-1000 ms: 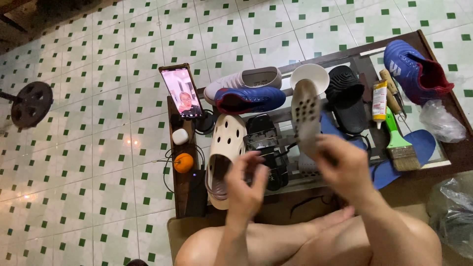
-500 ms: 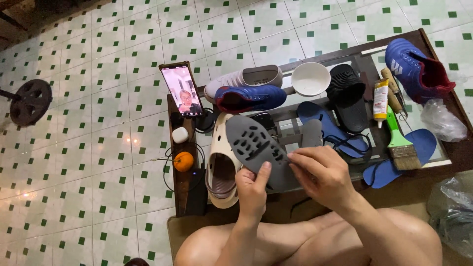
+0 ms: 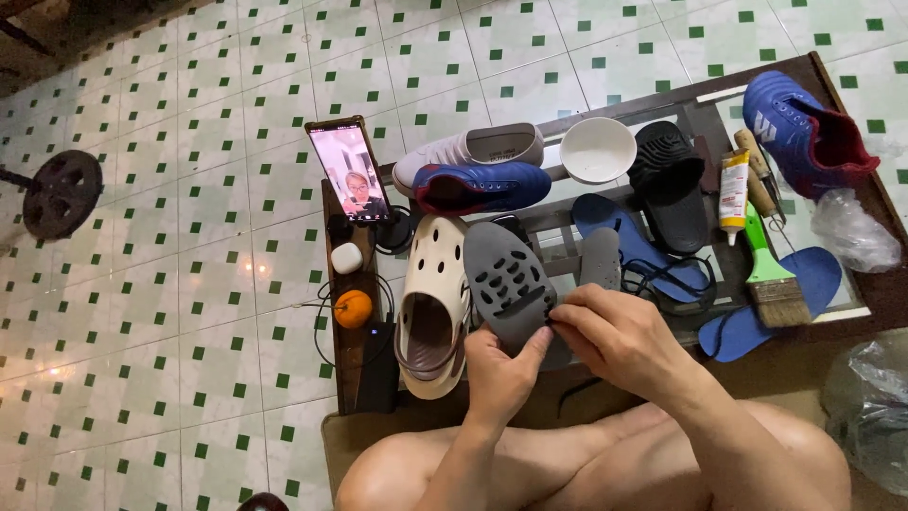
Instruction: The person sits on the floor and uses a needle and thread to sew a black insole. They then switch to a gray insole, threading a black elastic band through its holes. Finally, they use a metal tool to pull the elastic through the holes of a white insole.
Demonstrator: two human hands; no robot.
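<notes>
Head view: a grey sole [image 3: 508, 276] with dark holes is held up over the low table [image 3: 880, 284], near the middle of the picture. It is gripped from below, at 6 o'clock, by the left hand [image 3: 501, 374], with the thumb pressed on it. It is pinched at its 4 o'clock edge by the right hand [image 3: 619, 336], fingers closed tight. A cream clog [image 3: 433, 308] is seen just beside it at 9 o'clock. A white bowl [image 3: 598, 149] is seen at 1 o'clock.

A grey perforated sole [image 3: 508, 279] lies beside a cream clog [image 3: 431, 308], blue insoles [image 3: 771, 301], and green-dotted white floor tiles [image 3: 189, 284].
</notes>
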